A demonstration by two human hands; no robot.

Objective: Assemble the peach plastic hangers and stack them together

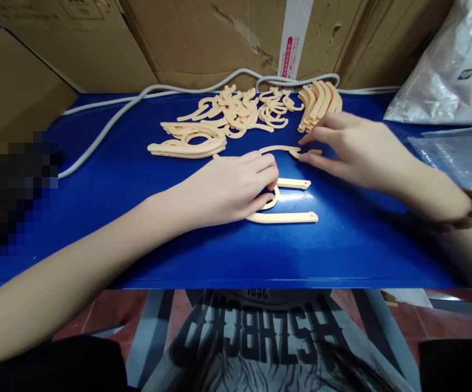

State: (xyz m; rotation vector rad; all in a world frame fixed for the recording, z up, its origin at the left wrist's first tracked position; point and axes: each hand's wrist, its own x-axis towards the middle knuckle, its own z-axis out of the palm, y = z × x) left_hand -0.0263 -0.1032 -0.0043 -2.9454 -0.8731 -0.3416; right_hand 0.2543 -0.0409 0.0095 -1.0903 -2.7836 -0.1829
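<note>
Left hand (236, 188) presses down on a U-shaped peach plastic clip (284, 216) lying flat on the blue bench (138, 218); just beyond that clip, the right hand (350, 149) pinches a thin curved piece (279, 148). These look light, stiff and a bit slick, so I'd grab them by the edges.

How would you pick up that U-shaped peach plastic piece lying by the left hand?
Probably pinch the U-shaped piece at its near straight arm, coming from the right. That arm lies flat and bare on the blue table, while the left hand covers its curved end.
</note>
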